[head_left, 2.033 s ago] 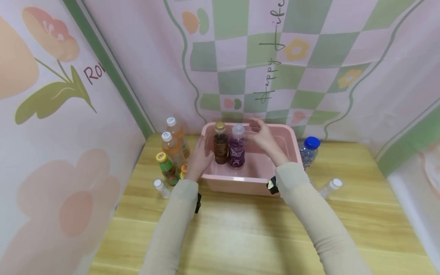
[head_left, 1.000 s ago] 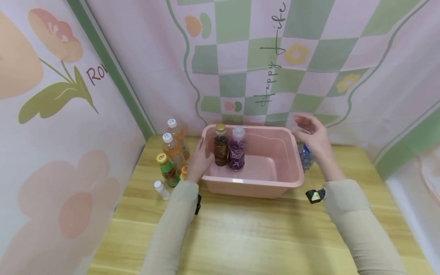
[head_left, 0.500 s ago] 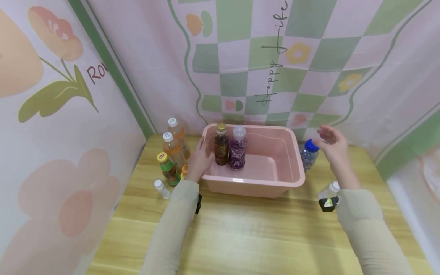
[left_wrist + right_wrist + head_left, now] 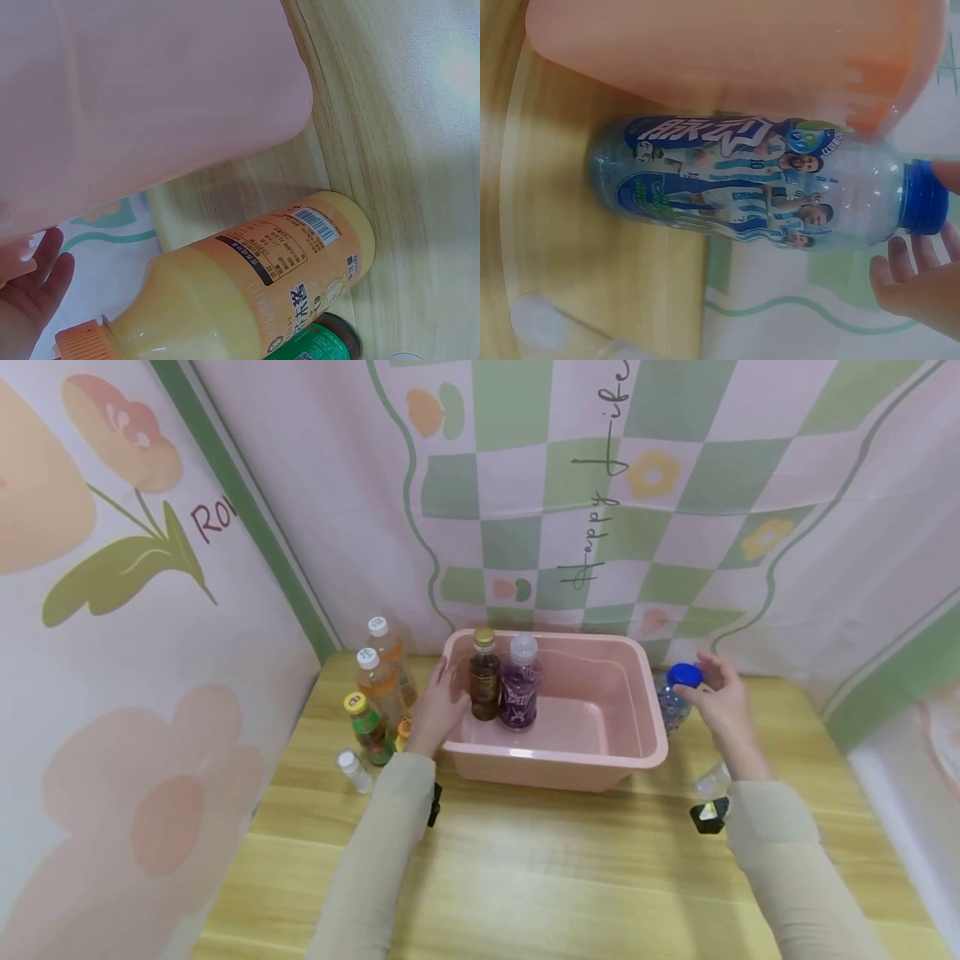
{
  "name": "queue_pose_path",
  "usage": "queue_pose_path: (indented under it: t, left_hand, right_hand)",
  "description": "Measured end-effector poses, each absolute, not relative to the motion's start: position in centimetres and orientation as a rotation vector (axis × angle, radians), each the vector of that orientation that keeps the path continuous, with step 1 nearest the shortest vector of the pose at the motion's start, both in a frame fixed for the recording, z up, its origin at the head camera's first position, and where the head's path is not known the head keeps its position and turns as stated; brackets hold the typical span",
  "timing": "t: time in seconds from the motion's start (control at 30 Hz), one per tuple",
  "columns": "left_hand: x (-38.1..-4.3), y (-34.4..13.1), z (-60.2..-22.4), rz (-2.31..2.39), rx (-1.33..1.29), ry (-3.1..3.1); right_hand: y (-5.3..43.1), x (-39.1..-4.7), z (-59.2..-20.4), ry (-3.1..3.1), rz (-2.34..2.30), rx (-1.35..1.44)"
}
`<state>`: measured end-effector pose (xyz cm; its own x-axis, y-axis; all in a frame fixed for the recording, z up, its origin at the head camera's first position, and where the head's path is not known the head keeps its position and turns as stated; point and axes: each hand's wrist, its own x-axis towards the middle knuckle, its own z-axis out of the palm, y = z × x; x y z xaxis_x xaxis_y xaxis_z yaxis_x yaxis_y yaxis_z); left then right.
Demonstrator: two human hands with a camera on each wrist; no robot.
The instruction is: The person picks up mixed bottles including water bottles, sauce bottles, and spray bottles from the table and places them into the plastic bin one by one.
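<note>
My left hand (image 4: 438,708) grips the left rim of a pink plastic tub (image 4: 551,767), its thumb on the inner side and its fingers outside. Within the tub stand a dark brown bottle (image 4: 484,681) with a gold cap and a bottle of purple drink (image 4: 519,693). To the right of the tub stands a clear bottle (image 4: 727,180) with a blue cap and a label of players in striped shirts. My right hand (image 4: 726,710) holds that bottle at its cap, thumb on one side and fingers on the other.
Left of the tub stand two orange drink bottles (image 4: 381,689), a yellow-capped bottle (image 4: 367,727), a small white-capped bottle (image 4: 354,770) and an orange-labelled bottle (image 4: 247,277). A small clear bottle (image 4: 711,782) is near my right wrist. A printed curtain hangs behind the wooden table (image 4: 510,877).
My right hand has left the tub, swung out to the right, then come down onto the blue cap. The left hand keeps its place on the rim.
</note>
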<state>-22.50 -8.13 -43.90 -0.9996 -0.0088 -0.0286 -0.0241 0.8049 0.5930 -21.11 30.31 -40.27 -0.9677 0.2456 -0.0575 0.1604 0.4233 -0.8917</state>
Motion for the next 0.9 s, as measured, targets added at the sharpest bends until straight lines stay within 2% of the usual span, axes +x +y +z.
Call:
queue_pose_path:
  t: [0.9]
  left_hand:
    - [-22.50, -8.25, -44.05, 0.999, 0.007, 2.982]
  right_hand:
    - [29.82, -21.69, -40.77, -2.511, 1.632, -0.543]
